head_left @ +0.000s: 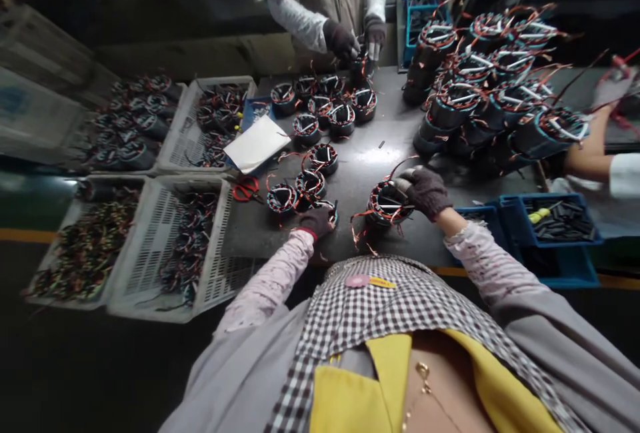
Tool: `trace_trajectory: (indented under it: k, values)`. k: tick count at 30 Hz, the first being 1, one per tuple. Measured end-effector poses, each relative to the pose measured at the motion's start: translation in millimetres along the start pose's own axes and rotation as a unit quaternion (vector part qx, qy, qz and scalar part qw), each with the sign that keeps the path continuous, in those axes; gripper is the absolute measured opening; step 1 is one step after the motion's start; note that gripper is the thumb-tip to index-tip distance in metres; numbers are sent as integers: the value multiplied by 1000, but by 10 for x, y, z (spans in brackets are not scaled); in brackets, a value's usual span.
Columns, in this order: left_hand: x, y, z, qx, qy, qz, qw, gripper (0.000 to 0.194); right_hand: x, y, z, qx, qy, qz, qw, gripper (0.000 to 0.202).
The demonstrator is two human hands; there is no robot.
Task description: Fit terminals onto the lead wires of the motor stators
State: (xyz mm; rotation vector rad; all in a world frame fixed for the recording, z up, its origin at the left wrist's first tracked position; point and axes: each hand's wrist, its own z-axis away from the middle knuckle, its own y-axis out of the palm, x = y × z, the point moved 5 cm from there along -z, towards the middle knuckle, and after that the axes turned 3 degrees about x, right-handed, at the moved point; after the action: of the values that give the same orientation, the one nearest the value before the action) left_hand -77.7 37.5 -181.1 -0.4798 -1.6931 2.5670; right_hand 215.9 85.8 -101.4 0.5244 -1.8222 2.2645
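My right hand, in a dark knitted glove with pale fingertips, grips the rim of a dark motor stator standing near the table's front edge. Orange wire ends stick out around that stator, and white sleeves lie across its opening. To the left, my gloved left hand is closed around the side of a smaller stator, which the hand partly hides. Just behind it stand more small stators with red and white windings. Red-handled scissors lie left of them.
Stacked stators fill the table's right side. Crates of wound parts stand at left. A white sheet rests over a blue bin. Blue bins hold black sleeves at right. Opposite, a co-worker's gloved hands handle a stator; another person's arm reaches in.
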Motion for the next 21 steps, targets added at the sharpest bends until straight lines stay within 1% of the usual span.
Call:
trace_trajectory:
  k: [1,2,3,4,5,6,7,8,9,10,11,13,15,17,18,19,21]
  values:
    - [-42,-152,-15,-17,-5,4,1000,29,74,3,-7,-20,-14,28,999,31]
    - [-128,-316,-40,-34,-1,17,999,36,138,11,-17,-32,-26,53,998,32]
    - [-272,-479,-75,-50,24,31,998,44,183,21,-31,-37,-32,67,997,33]
    - [-478,-628,-116,-65,80,51,993,51,206,27,-51,-36,-35,67,996,34]
    - [-729,-730,-159,-56,157,61,984,57,206,30,-73,-34,-34,52,997,35]
    - [-986,-775,-199,-24,229,45,972,61,185,28,-93,-32,-32,25,999,35]
    - [-1205,-771,-244,13,270,9,963,62,149,23,-107,-31,-32,-8,999,36]
    - [-1376,-739,-290,45,285,-30,957,59,111,18,-112,-31,-40,-44,998,37]
    - [-1503,-688,-325,71,291,-61,952,53,76,13,-106,-33,-55,-79,995,38]
    - [-1586,-635,-343,83,290,-78,950,46,49,11,-90,-36,-72,-109,991,38]
    - [-1631,-587,-338,80,290,-83,950,39,30,15,-69,-39,-85,-127,988,37]
    - [-1631,-515,-261,54,302,-76,949,29,30,48,-28,-37,-85,-118,989,36]
    - [-1539,-505,-155,15,309,-62,949,30,88,99,-8,-27,-61,-66,996,41]
    - [-1407,-543,-102,-3,296,-43,954,38,174,142,-13,-15,-32,-12,999,32]
    - [-1349,-568,-107,3,292,-29,956,41,216,156,-20,-12,-23,9,1000,25]
    - [-1302,-590,-131,17,288,-12,957,42,252,165,-24,-9,-18,29,999,23]
    - [-1247,-614,-211,62,292,37,954,35,303,178,-18,-6,-22,67,998,28]
